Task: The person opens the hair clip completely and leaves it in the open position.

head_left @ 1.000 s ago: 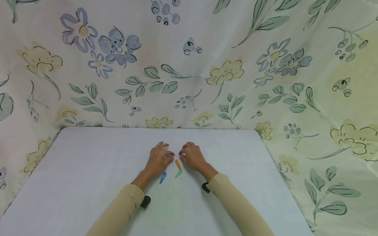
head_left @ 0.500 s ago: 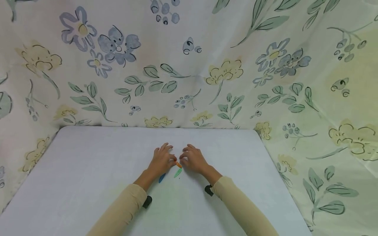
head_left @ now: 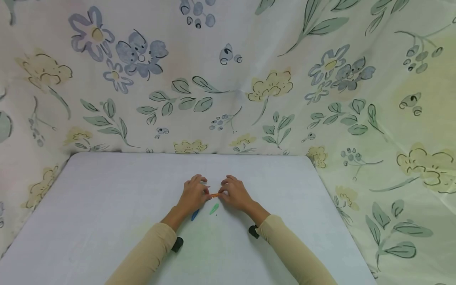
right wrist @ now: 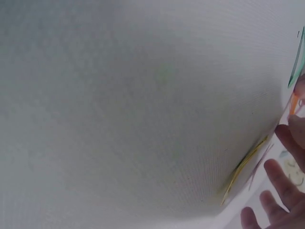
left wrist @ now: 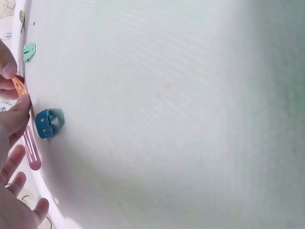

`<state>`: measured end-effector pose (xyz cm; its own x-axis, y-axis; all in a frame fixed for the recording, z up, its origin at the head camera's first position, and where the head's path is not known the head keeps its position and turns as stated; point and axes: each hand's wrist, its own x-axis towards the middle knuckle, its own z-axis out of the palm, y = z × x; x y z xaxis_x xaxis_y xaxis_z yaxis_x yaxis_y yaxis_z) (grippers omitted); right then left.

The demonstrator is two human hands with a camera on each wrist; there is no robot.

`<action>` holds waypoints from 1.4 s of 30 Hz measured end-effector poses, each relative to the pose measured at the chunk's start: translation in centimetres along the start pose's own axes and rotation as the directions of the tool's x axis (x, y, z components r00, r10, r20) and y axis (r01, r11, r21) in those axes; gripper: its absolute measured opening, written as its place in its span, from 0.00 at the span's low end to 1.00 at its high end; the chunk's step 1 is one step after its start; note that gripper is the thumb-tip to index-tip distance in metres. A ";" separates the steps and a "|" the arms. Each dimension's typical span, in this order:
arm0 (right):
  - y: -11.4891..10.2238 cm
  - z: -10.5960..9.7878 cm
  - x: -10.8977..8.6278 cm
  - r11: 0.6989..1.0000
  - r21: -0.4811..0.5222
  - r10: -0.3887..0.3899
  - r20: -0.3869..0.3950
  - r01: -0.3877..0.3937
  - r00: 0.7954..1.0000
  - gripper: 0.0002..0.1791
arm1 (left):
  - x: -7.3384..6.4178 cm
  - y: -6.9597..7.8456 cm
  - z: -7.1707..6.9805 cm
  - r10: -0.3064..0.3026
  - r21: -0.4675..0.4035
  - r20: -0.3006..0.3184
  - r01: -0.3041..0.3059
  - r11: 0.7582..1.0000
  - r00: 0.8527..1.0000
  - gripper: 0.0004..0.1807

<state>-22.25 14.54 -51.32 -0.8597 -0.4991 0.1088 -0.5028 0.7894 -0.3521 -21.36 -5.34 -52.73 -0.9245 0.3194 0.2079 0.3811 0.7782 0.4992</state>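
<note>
An orange snap hair clip (head_left: 215, 195) spans the gap between the two hands. My left hand (head_left: 194, 194) pinches one end of this orange clip (left wrist: 20, 87) between thumb and finger. At its other end, my right hand (head_left: 235, 192) pinches it too, its remaining fingers spread loosely. A pink hair clip (left wrist: 32, 149) shows beside the left fingers; whether they touch it I cannot tell. Nearer the body lies a green hair clip (head_left: 214, 208). A blue hair clip (head_left: 195, 214) sits partly hidden beside the left hand. A yellow hair clip (right wrist: 244, 164) appears close to the right fingers.
All this is on a white table (head_left: 117, 206). A floral curtain (head_left: 228, 79) hangs right behind its far edge and along the sides. Dark wrist cameras (head_left: 177, 244) show beneath both sleeve cuffs.
The orange clip, lying by the green one a second ago, has been taken up and turned crosswise between both hands. The left hand has shifted slightly right and toward the body.
</note>
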 end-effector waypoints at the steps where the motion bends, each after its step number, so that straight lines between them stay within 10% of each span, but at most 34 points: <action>1: 0.0 0.0 0.0 1.000 -0.005 -0.006 -0.005 0.006 1.000 0.06 | 0.0 0.0 0.0 0.000 -0.005 -0.004 0.000 1.000 1.000 0.06; 23: 0.2 -1.4 1.0 0.961 0.276 -0.001 0.002 0.000 1.000 0.05 | 0.1 -0.4 -1.0 -0.011 -0.179 0.007 0.012 0.984 1.000 0.04; 32: 0.4 -3.0 1.4 0.794 0.581 0.134 0.120 -0.179 0.984 0.06 | 0.5 0.6 -3.1 -0.186 -0.480 0.101 0.212 0.852 0.977 0.09; 42: 0.3 -4.2 1.6 0.700 0.655 0.193 0.208 -0.283 0.959 0.09 | 0.5 0.9 -3.9 -0.227 -0.615 0.190 0.296 0.731 0.955 0.14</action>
<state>-24.13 15.49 -47.32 -0.9027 -0.4005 -0.1571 -0.0498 0.4599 -0.8866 -21.49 -6.59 -48.92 -0.9700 0.2315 -0.0745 0.0065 0.3307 0.9437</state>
